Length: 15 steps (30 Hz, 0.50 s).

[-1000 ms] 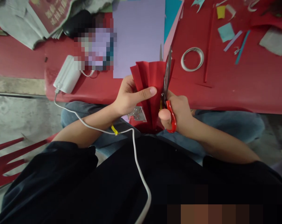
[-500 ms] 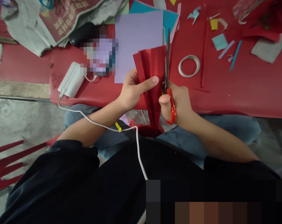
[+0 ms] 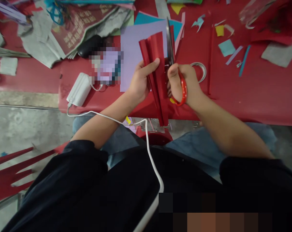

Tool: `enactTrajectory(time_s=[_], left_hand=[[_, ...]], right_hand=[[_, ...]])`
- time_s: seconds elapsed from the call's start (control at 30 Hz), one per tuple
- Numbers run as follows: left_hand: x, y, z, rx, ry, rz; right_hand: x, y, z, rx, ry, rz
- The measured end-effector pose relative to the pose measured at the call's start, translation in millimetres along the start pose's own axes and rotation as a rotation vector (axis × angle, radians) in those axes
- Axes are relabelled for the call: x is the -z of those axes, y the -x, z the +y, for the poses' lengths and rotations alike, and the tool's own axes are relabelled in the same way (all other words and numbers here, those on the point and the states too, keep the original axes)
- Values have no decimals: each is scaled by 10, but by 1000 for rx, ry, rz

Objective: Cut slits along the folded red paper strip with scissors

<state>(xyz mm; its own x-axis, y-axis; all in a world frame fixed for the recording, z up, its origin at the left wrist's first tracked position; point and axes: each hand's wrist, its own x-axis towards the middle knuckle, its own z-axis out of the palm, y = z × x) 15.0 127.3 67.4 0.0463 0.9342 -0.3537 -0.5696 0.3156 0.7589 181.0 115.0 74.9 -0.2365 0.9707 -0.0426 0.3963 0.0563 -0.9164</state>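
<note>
Our red counter [image 3: 252,100] bears a purple sheet [image 3: 131,51] toward twelve o'clock. Nearer us, also toward twelve, our left hand [image 3: 140,80] clamps pleated red paper [image 3: 161,74]; our right hand [image 3: 188,79] grips scissors [image 3: 170,48] toward one; a white ring [image 3: 204,70] lies toward two.

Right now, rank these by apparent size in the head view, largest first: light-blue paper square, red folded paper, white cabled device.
1. Red folded paper
2. White cabled device
3. Light-blue paper square

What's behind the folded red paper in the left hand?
Behind the upper part of the folded red paper, a lavender sheet shows, mostly on the left. What the paper itself and the left hand cover cannot be seen.
</note>
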Motion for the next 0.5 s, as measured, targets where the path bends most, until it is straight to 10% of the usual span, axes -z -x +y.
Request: enactTrajectory(time_s=[0.23, 0.5], left_hand=[[280, -318, 18, -109, 3, -15], [451, -150, 26, -60, -19, -51]], right_hand=[[365, -165, -1, -100, -138, -72], [535, -24, 118, -72, -46, 154]])
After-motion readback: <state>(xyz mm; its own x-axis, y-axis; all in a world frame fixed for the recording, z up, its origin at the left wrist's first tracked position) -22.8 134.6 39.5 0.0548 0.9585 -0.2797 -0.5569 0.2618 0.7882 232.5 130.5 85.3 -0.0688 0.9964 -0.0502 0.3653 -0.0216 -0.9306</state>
